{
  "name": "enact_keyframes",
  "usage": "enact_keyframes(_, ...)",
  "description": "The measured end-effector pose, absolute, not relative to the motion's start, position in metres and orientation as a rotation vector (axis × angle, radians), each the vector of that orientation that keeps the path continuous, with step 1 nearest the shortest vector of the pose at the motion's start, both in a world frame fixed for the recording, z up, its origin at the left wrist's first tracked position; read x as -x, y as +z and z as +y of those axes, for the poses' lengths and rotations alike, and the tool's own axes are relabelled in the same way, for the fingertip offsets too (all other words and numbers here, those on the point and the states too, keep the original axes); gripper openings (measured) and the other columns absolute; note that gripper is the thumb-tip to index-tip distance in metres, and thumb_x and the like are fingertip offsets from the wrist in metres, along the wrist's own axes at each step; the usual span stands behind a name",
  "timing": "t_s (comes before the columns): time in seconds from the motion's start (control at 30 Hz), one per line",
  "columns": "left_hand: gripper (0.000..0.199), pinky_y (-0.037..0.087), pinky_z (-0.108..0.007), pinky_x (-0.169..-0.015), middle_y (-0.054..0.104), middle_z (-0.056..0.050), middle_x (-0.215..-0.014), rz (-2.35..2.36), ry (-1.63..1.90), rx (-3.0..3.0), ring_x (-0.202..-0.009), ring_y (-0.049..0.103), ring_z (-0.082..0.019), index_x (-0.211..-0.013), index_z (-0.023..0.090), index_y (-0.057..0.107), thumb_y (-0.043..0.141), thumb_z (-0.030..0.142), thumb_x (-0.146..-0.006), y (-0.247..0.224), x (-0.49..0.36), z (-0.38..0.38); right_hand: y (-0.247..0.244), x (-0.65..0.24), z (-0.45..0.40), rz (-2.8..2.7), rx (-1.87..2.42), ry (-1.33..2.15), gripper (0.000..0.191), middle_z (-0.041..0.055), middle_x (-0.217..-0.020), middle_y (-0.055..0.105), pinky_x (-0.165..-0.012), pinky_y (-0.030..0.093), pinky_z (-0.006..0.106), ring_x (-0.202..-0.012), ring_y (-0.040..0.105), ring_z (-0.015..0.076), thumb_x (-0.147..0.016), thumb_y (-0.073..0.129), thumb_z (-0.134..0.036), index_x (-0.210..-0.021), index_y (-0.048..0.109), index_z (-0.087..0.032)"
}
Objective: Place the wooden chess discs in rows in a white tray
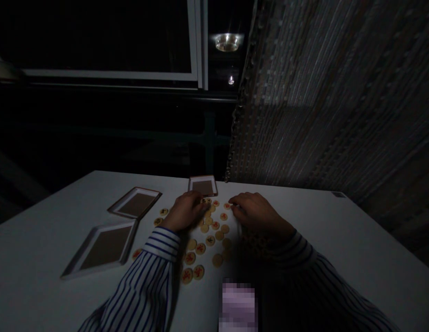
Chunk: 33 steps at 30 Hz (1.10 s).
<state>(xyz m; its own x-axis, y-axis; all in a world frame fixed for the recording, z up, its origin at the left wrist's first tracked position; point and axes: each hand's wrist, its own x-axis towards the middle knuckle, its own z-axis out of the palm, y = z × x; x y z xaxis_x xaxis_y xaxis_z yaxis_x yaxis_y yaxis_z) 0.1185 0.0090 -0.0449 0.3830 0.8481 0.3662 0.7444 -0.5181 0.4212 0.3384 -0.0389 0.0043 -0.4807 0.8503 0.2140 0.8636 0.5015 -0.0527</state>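
Observation:
Many round wooden Chinese chess pieces lie scattered over the white table, some with red or black characters showing and others plain side up. My left hand rests low among the far pieces, thumb and index finger apart, beside a black-marked piece. Across from it, my right hand reaches in with its fingers stretched out. Its index fingertip is at the edge of a red-marked piece; whether it touches is unclear. Dim shadow hides the pieces below the right wrist.
Two shallow open trays, a nearer tray and a farther tray, lie on the left of the table. A third small tray sits at the far edge. A string curtain hangs behind on the right, beside a dark window.

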Motion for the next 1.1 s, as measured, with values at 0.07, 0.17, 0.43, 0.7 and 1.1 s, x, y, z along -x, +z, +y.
enact_keyframes(0.07, 0.029, 0.042, -0.031, -0.081, 0.062, -0.008, -0.097, 1.386, 0.87, -2.422, -0.091, 0.056, -0.02, -0.095, 0.017, 0.058, 0.043, 0.039, -0.081, -0.043, -0.12, 0.008, 0.005, -0.339, -0.039, -2.524, 1.467, -0.102, 0.029, 0.0071, -0.097, 0.064, -0.082, 0.035, 0.03, -0.093, 0.055, 0.0177, -0.084, 0.038, -0.025, -0.103, 0.059, -0.018)
enact_keyframes(0.17, 0.03, 0.042, -0.032, -0.082, 0.062, -0.008, -0.098, 1.356, 0.907, -2.369, -0.092, 0.056, -0.02, -0.096, 0.018, 0.058, 0.044, 0.039, -0.08, -0.04, -0.123, 0.006, 0.005, -0.339, -0.039, -2.525, 1.467, -0.11, 0.029, 0.0068, -0.097, 0.064, -0.082, 0.035, 0.031, -0.093, 0.055, 0.0179, -0.084, 0.039, -0.026, -0.103, 0.059, -0.019)
enact_keyframes(0.43, 0.029, 0.043, -0.032, -0.083, 0.063, -0.007, -0.099, 1.24, 0.945, -2.262, -0.093, 0.057, -0.02, -0.098, 0.019, 0.057, 0.044, 0.038, -0.081, -0.02, -0.132, -0.008, 0.006, -0.341, -0.04, -2.512, 1.478, -0.126, 0.029, 0.0067, -0.098, 0.064, -0.083, 0.035, 0.032, -0.093, 0.055, 0.0185, -0.084, 0.039, -0.027, -0.103, 0.059, -0.019)
enact_keyframes(0.7, 0.025, 0.043, -0.033, -0.084, 0.063, -0.005, -0.098, 1.221, 0.954, -2.291, -0.093, 0.056, -0.02, -0.099, 0.02, 0.057, 0.048, 0.033, -0.08, -0.007, -0.141, -0.019, 0.014, -0.342, -0.046, -2.492, 1.492, -0.096, 0.03, 0.0067, -0.099, 0.064, -0.084, 0.035, 0.03, -0.095, 0.055, 0.0178, -0.084, 0.039, -0.027, -0.105, 0.059, -0.018)
enact_keyframes(1.1, 0.026, 0.042, -0.032, -0.085, 0.062, -0.005, -0.097, 1.127, 1.033, -2.341, -0.093, 0.055, -0.018, -0.1, 0.019, 0.056, 0.051, 0.033, -0.079, 0.002, -0.156, -0.035, 0.023, -0.347, -0.054, -2.357, 1.326, 0.053, 0.027, 0.0037, -0.091, 0.065, -0.076, 0.04, 0.027, -0.081, 0.057, 0.0147, -0.083, 0.042, -0.026, -0.1, 0.062, -0.019)
